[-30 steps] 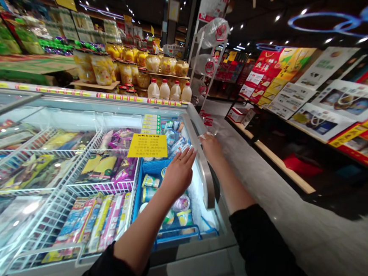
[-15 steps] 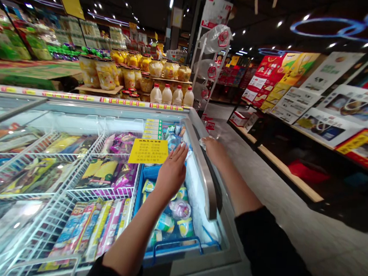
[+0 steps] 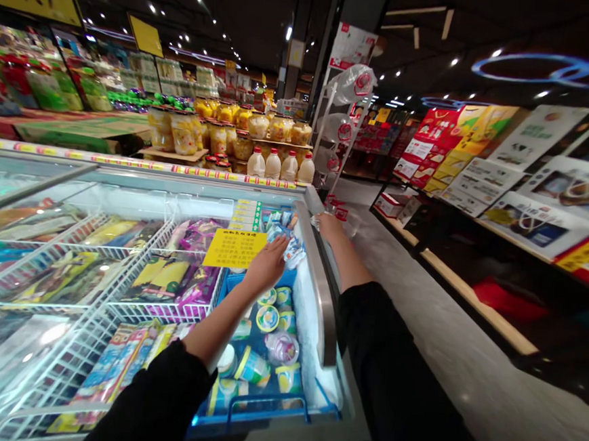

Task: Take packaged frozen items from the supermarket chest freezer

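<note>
My left hand [image 3: 266,267] is stretched out flat over the freezer's glass lid, fingers extended, beside a yellow notice [image 3: 236,248]. It holds nothing that I can see. At the freezer's right rim [image 3: 320,270], my right hand [image 3: 328,227] is pressed down with its fingers bent over a crumpled whitish cloth [image 3: 315,221], of which only a small bit shows. Beneath the left forearm, ice cream cups [image 3: 267,318] and a clear purple-tinted tub [image 3: 282,348] lie in a blue basket [image 3: 269,409]. Blue-and-white packets [image 3: 295,251] lie past my left fingertips.
White wire baskets [image 3: 109,308] with bagged frozen goods fill the freezer's left side. Jars of yellow fruit [image 3: 185,132] and red-capped bottles [image 3: 273,164] stand behind it. A white rack [image 3: 324,107] rises at the far corner. Boxed goods [image 3: 533,226] line a shelf across the aisle.
My view has shifted slightly. Both hands have moved a little left in the picture, the right also slightly farther along the rim. More of the ice cream cups show now.
</note>
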The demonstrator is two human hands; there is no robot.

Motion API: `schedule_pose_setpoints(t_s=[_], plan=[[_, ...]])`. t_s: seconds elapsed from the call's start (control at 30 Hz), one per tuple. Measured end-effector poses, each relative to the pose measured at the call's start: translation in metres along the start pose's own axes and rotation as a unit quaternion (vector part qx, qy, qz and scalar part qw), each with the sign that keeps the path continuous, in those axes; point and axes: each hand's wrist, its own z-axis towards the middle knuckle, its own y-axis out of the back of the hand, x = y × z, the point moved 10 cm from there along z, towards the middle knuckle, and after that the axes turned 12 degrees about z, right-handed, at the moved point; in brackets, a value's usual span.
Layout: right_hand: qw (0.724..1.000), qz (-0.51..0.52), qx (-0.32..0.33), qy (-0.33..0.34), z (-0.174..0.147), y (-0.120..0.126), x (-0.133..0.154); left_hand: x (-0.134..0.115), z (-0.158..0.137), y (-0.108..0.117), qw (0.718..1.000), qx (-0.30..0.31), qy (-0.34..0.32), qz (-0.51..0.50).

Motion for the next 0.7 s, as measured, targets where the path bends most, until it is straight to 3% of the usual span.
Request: schedule_pose_setpoints(t_s=[0.17,0.47,0.7], plan=[[1.0,-0.008,-0.03,0.008,0.022,0.002,-0.003,-0.001,0.035,-0.015,0.998,0.031,-0.03,0.035],[0.999,-0.018,-0.045,0.011,0.084,0.003,-0.005,0.017,0.106,-0.028,0.996,0.021,-0.062,0.063],[0.999,-0.028,-0.04,-0.004,0.144,0.002,-0.01,0.031,0.115,-0.039,0.997,0.026,-0.053,0.052]])
